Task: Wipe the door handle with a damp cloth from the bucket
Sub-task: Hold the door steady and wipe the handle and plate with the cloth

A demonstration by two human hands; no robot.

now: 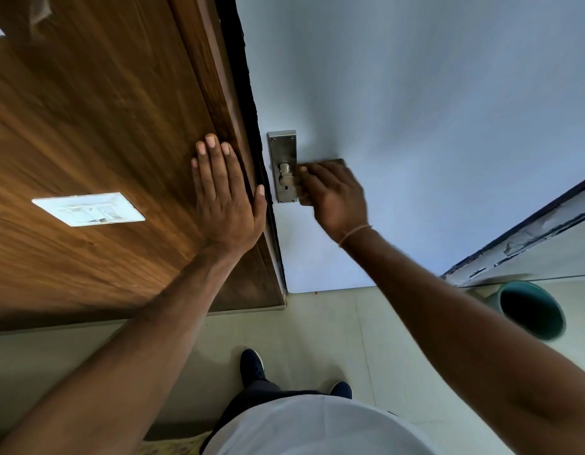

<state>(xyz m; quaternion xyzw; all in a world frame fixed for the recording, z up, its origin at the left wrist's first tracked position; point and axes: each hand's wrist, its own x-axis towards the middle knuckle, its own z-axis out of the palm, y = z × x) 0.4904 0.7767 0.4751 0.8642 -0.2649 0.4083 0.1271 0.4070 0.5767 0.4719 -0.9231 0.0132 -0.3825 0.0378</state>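
A steel door handle plate with a round spindle and a keyhole sits on the pale blue door. The lever itself is hidden under my right hand, which is closed around it with a dark cloth; only the cloth's edges show above and below my fingers. My left hand lies flat and open on the brown wooden panel just left of the door's edge, its thumb at the dark gap. A green bucket stands on the floor at the lower right, its inside dark.
A white switch plate is set in the wooden panel at the left. Pale floor tiles run below the door. My dark shoes stand close to the threshold. A chipped wall edge slants behind the bucket.
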